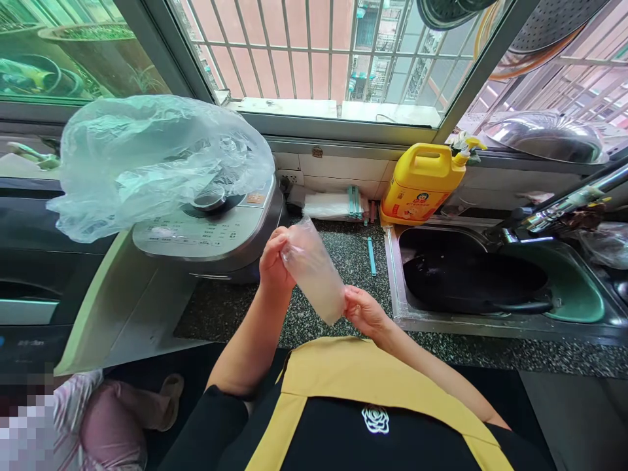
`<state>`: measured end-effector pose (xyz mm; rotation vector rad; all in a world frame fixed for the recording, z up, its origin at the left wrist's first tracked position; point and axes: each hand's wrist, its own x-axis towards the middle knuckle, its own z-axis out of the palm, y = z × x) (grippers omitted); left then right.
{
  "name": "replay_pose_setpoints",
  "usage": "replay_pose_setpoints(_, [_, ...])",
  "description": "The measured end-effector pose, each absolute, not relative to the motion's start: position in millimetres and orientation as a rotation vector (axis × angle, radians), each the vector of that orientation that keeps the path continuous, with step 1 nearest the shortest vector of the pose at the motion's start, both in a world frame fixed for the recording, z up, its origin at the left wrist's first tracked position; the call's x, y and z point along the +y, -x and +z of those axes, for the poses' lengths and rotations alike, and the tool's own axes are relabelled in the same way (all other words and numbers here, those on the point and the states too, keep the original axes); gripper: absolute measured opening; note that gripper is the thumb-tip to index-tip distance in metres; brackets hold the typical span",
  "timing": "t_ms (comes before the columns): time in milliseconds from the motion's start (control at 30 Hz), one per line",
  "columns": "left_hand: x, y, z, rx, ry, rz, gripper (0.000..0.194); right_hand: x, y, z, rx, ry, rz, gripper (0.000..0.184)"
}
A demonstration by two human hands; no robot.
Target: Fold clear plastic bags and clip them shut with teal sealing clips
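Note:
A clear plastic bag (318, 275) with pale, cloudy contents is held up over the speckled counter (338, 242). My left hand (275, 260) is closed on its gathered upper end. At the lower right side, my right hand (364, 310) pinches the bag between thumb and fingers. What fills the bag cannot be made out. On the counter beyond it lies a blue sealing clip (371, 256). Further back sits a pack of clear bags (326, 205) with several more clips next to it.
A rice cooker (196, 239) stands left, with a large crumpled plastic bag (161, 157) on top. At right, a yellow jug (419, 186) stands behind the sink (400, 281), which holds a black pan (471, 281). Another person (112, 418) is low at the left.

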<state>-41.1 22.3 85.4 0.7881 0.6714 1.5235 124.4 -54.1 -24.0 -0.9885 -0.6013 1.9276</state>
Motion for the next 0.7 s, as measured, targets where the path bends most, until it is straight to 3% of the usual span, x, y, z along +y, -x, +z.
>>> replay_pose_setpoints(167, [21,42,85,0.677,-0.877,1.51,0.041,-41,-142,-16,-0.975,1.178,1.605,0.043])
replay_pose_setpoints(267, [20,37,82,0.639,-0.976,1.427,0.04,-18,-155,10,-1.196,1.244,1.192,0.04])
replay_pose_setpoints(367, [18,30,82,0.582,-1.029,1.317,0.04,3,-155,48,-1.463,1.078,0.982,0.037])
replay_pose_setpoints(500, [15,25,84,0.536,-1.077,1.239,0.04,16,-140,84,-1.684,0.865,0.959,0.044])
replay_pose_setpoints(700, [19,36,78,0.628,-1.122,1.233,0.042,13,-131,93,-1.738,0.828,0.933,0.031])
